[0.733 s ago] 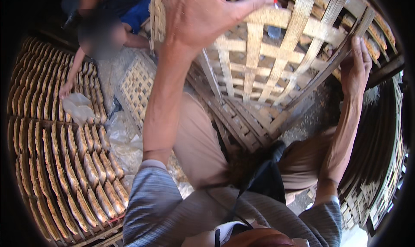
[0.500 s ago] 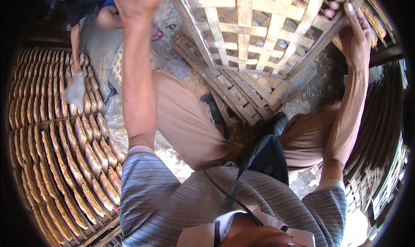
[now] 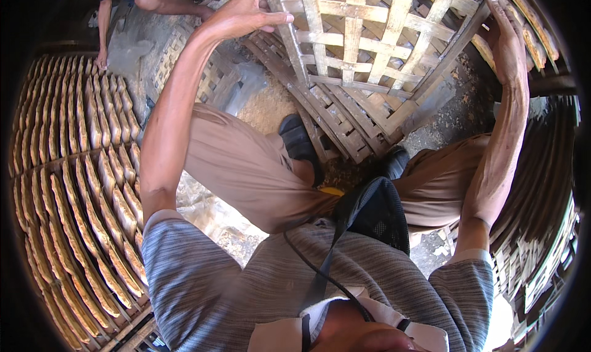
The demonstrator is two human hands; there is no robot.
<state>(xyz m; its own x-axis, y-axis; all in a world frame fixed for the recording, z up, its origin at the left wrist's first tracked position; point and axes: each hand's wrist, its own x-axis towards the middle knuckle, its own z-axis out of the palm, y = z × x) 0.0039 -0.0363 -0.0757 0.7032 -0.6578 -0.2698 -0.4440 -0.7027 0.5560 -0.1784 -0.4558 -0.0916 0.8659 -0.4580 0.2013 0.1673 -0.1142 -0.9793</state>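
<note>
A wood-framed tray of woven bamboo strips (image 3: 360, 46) is held tilted up at the top of the view, its lower edge above a stack of similar trays (image 3: 369, 127) on the floor. At its left frame bar is my left hand (image 3: 243, 13), thumb lying across the bar and the other fingers bent beside it. My right hand (image 3: 508, 47) grips the opposite bar high up, with fingertips over the edge and part of the fingers hidden behind the wood. Through the lattice, pieces of the things behind show.
Rows of long, pale, brown-edged slabs (image 3: 74, 210) stand on edge along the left. A co-worker's hand (image 3: 101, 61) reaches to their far end. Another woven tray (image 3: 178, 63) lies beyond my left knee. Stacked trays (image 3: 535, 229) rise on the right, with more slabs (image 3: 529, 32) at the far right.
My left hand has come down from the top edge to the tray's left bar. The right hand stays on its bar. The co-worker's hand no longer holds the pale cloth-like piece over the slabs.
</note>
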